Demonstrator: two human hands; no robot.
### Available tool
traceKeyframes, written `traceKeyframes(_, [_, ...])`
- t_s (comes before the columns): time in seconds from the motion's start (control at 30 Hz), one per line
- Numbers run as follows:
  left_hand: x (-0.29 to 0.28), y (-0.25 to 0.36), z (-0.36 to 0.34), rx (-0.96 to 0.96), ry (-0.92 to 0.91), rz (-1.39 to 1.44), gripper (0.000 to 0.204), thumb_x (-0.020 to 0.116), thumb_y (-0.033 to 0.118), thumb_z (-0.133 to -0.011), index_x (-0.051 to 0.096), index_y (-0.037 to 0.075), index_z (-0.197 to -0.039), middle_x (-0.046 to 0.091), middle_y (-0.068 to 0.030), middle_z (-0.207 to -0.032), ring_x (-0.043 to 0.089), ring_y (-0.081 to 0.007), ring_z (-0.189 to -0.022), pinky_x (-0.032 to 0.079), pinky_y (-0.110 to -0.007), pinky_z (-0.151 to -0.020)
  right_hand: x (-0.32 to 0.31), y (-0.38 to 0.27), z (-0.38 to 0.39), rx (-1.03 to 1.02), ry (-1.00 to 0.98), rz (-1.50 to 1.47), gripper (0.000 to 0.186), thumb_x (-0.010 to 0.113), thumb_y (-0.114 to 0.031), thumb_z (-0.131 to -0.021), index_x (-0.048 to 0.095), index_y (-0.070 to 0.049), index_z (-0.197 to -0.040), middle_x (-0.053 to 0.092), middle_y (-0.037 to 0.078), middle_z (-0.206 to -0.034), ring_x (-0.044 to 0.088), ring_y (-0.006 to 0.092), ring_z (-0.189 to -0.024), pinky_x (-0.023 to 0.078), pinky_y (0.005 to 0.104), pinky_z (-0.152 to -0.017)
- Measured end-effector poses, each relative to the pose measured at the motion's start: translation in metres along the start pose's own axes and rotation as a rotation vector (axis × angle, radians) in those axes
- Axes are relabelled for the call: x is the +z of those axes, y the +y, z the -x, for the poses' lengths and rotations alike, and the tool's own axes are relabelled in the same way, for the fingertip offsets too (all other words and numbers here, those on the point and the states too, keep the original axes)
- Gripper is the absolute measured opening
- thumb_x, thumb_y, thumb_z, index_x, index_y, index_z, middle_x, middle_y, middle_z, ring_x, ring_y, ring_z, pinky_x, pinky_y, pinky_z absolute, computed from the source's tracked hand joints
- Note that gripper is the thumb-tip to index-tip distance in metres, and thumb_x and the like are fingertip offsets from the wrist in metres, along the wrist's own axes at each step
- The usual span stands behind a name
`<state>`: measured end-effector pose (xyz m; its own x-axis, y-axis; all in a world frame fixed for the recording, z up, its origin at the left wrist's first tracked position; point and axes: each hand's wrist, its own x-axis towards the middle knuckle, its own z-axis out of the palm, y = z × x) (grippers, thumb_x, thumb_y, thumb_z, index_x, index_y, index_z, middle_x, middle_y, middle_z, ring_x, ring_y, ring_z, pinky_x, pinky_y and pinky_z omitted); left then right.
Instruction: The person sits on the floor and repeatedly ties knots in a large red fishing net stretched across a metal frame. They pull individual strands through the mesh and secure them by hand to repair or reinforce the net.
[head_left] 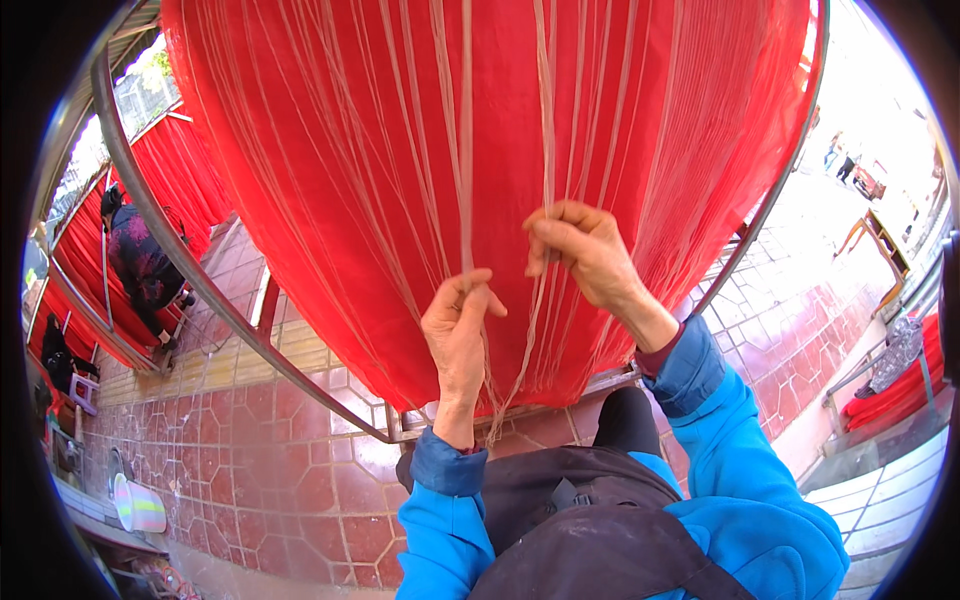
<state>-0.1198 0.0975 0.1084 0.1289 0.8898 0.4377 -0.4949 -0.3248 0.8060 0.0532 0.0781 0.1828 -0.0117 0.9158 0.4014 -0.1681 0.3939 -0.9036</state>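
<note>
Long, thin pale strands (466,120) hang in front of a broad red cloth (505,60) before me. Some lie in gathered bundles, others spread apart. My left hand (458,335), low and slightly left of the middle, is closed in a pinch on a bundle of strands whose loose ends trail beneath it. Higher and to the right, my right hand (590,255) pinches another bundle (546,110) between thumb and forefinger. Below that hand the bundle's loose tail (528,350) runs down toward the cloth's lower edge. I cannot tell whether the strands are thread or something else.
A curved metal frame (235,335) surrounds the cloth. At left, a person in dark patterned clothes (145,255) bends beside more red cloth (175,165). A purple stool (84,394) and striped bucket (139,505) stand on the tiled floor (245,455). Furniture (887,245) stands far right.
</note>
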Motion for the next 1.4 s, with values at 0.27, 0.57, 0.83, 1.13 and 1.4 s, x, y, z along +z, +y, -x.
traceKeyframes(0.27, [-0.059,-0.096,0.070,-0.358,0.025,-0.119,0.010,0.059,0.002,-0.089,0.065,-0.001,-0.096,0.061,-0.0013,-0.070,0.056,-0.0083,-0.063,0.044,-0.021,-0.060,-0.017,0.111,0.075,0.198,0.045,0.012,0.017,0.058,-0.007,-0.089,0.065,0.003,-0.102,0.068,0.010,-0.085,0.065,0.0172,-0.080,0.051,0.0297,-0.078])
traceKeyframes(0.57, [-0.127,-0.207,0.168,-0.590,0.201,-0.393,0.008,0.062,0.002,-0.085,0.066,0.001,-0.091,0.059,0.0022,-0.071,0.051,-0.0048,-0.065,0.041,-0.020,-0.059,-0.057,0.248,0.176,0.592,0.107,0.077,0.014,0.060,-0.004,-0.086,0.066,0.003,-0.096,0.068,0.008,-0.084,0.064,0.0133,-0.080,0.050,0.0258,-0.077])
traceKeyframes(0.83, [-0.168,-0.246,0.187,-0.570,0.347,-0.583,0.008,0.063,0.007,-0.083,0.068,0.001,-0.084,0.060,-0.0019,-0.064,0.053,-0.0086,-0.060,0.042,-0.024,-0.057,-0.099,0.296,0.225,0.652,0.473,0.111,0.009,0.060,-0.002,-0.083,0.066,0.003,-0.087,0.067,0.008,-0.077,0.063,0.0137,-0.070,0.049,0.0242,-0.064])
traceKeyframes(1.13, [-0.206,-0.246,0.190,-0.563,0.645,-0.414,0.023,0.050,0.018,-0.090,0.063,0.001,-0.082,0.057,-0.0061,-0.058,0.051,-0.0136,-0.049,0.040,-0.026,-0.049,-0.127,0.308,0.242,0.689,0.840,0.035,0.039,0.051,-0.039,-0.095,0.063,-0.002,-0.100,0.067,0.009,-0.078,0.065,0.0194,-0.072,0.052,0.0315,-0.061])
traceKeyframes(1.4, [-0.183,-0.237,0.178,-0.753,0.491,-0.291,0.037,0.046,0.031,-0.098,0.062,-0.001,-0.086,0.055,-0.0056,-0.051,0.048,-0.0124,-0.041,0.031,-0.023,-0.039,-0.125,0.308,0.237,0.753,0.799,0.107,0.042,0.046,-0.041,-0.096,0.060,-0.002,-0.103,0.066,0.012,-0.072,0.063,0.0203,-0.056,0.052,0.0300,-0.049])
